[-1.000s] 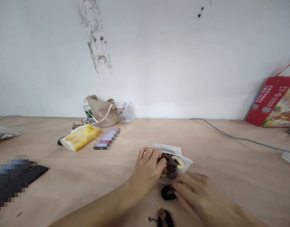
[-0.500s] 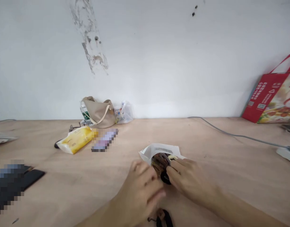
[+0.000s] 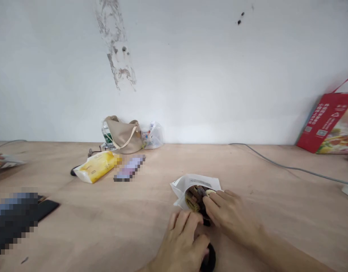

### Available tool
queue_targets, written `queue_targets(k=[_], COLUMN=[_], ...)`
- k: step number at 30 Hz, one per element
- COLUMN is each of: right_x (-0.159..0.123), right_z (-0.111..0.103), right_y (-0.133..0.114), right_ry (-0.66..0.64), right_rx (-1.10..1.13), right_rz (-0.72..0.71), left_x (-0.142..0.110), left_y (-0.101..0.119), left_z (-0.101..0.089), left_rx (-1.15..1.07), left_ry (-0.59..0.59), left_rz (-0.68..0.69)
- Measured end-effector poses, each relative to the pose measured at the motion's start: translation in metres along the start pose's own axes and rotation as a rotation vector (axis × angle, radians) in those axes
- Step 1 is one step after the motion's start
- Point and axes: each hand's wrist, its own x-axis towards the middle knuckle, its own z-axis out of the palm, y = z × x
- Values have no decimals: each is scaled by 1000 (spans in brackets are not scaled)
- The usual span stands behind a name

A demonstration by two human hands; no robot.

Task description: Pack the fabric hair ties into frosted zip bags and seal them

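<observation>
The brown hair ties [image 3: 194, 198] in a white pouch [image 3: 197, 182] are pressed by the flat-fingered right hand [image 3: 233, 215], while a black hair tie [image 3: 210, 260] is held under the curled left hand [image 3: 182, 245].

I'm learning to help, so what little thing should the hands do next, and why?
Probably the left hand should pick up the dark hair tie beside it and put it in the white pouch. Brown hair ties are inside, and the right hand is at the pouch's opening, steadying it.
</observation>
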Motion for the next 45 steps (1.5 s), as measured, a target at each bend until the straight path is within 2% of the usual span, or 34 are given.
queue_targets(k=[2, 7, 10, 13, 15, 17, 20, 25, 28, 31, 35, 39, 43, 45], right_x=[-1, -12, -25, -32, -29, -20, -4, 13, 12, 7, 4, 6, 5, 1], right_z=[0, -7, -10, -4, 2, 2, -9, -42, -58, -66, -70, -73, -73, -68], right_y=[2, 15, 27, 34, 35, 35, 38, 55, 67, 77, 81, 74, 69, 71], right_ry=[20, 83, -23, -161, -181, -159, -122, -149, -235, -310, -268, -299, -231, -226], right_rx=[21, 99, 229, 389, 485, 541, 595, 681, 610, 501, 533, 617, 627, 620], right_rz=[14, 123, 226, 365, 425, 449, 505, 602, 622, 587, 556, 508, 551, 550], left_x=[13, 38, 44, 50, 58, 69, 93, 124, 121, 105, 88, 79, 69, 64], left_y=[0, -15, -29, -41, -47, -51, -57, -75, -86, -93, -88, -77, -74, -75], left_z=[0, -1, 4, 11, 13, 10, -3, -35, -51, -62, -71, -72, -62, -56], left_rx=[51, -21, -81, -101, -103, -104, -117, -220, -326, -407, -527, -652, -810, -921], left_ry=[31, -57, -21, 4, -3, -62, -179, -310, -387, -434, -332, -263, 35, 125], left_rz=[-73, -229, -295, -334, -377, -438, -504, -471, -405, -370, -457, -547, -720, -819])
